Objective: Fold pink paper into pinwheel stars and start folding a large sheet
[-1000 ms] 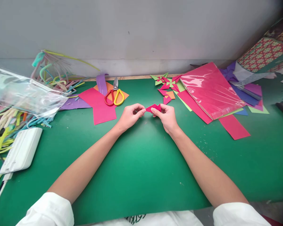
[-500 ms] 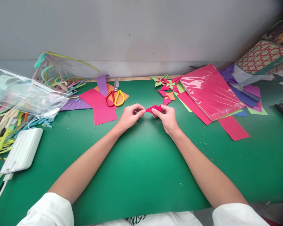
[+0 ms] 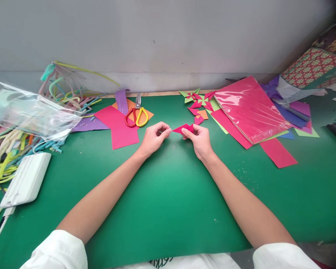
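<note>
A small folded red paper piece (image 3: 181, 129) is held up between my two hands over the green table. My right hand (image 3: 201, 139) pinches its wide end between thumb and fingers. The thumb and forefinger of my left hand (image 3: 156, 137) are closed together at its pointed left tip. How much of the tip lies inside that pinch is too small to make out. Just beyond my right hand lies another small folded red piece (image 3: 198, 120). Scissors (image 3: 136, 115) with one red and one yellow handle rest on paper beyond my left hand.
Folded red and green paper stars (image 3: 202, 99) lie at the back. To the right is a plastic-wrapped stack of red paper (image 3: 249, 108). Red sheets (image 3: 123, 130) lie left of centre. A clear bag (image 3: 30, 112), pipe cleaners (image 3: 8, 153) and a white power bank (image 3: 28, 177) crowd the left.
My left hand has shifted slightly left, and my right hand slightly right with the folded red paper. More of the paper's pointed tip shows between the hands.
</note>
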`<action>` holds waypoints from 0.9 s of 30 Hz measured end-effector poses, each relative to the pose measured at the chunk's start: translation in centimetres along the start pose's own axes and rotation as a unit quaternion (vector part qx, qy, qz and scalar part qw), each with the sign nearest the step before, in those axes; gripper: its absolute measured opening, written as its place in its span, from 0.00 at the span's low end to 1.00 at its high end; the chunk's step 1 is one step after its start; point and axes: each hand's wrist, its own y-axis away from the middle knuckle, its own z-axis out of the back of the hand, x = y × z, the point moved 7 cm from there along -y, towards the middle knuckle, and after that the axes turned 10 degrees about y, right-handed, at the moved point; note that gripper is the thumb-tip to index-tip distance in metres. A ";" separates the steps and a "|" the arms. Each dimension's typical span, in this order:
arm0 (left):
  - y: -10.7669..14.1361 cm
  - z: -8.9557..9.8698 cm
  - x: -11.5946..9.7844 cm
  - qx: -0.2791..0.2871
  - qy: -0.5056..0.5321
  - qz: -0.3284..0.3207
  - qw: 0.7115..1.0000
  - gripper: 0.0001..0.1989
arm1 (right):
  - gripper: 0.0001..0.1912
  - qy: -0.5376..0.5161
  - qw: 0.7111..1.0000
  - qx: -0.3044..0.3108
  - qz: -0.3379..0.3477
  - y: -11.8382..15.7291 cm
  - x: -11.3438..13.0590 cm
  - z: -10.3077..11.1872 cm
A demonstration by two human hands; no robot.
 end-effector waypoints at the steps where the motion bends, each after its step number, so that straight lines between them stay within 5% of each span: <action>1: -0.1 0.4 0.1 -0.021 0.010 0.001 1.000 0.12 | 0.16 -0.004 1.000 -0.007 -0.002 0.0 0.0 0.2; 5: -0.2 1.0 0.1 -0.068 0.044 0.000 0.997 0.13 | 0.17 0.007 1.000 -0.011 0.001 0.0 0.1 0.3; 14: 0.5 -1.9 -1.8 0.082 -0.095 -0.036 0.992 0.12 | 0.17 0.080 0.996 0.026 0.033 0.4 0.3 -0.3; 27: 0.9 -2.1 -2.9 0.050 -0.176 -0.089 0.979 0.09 | 0.20 0.118 0.992 0.013 0.030 0.2 0.2 -0.1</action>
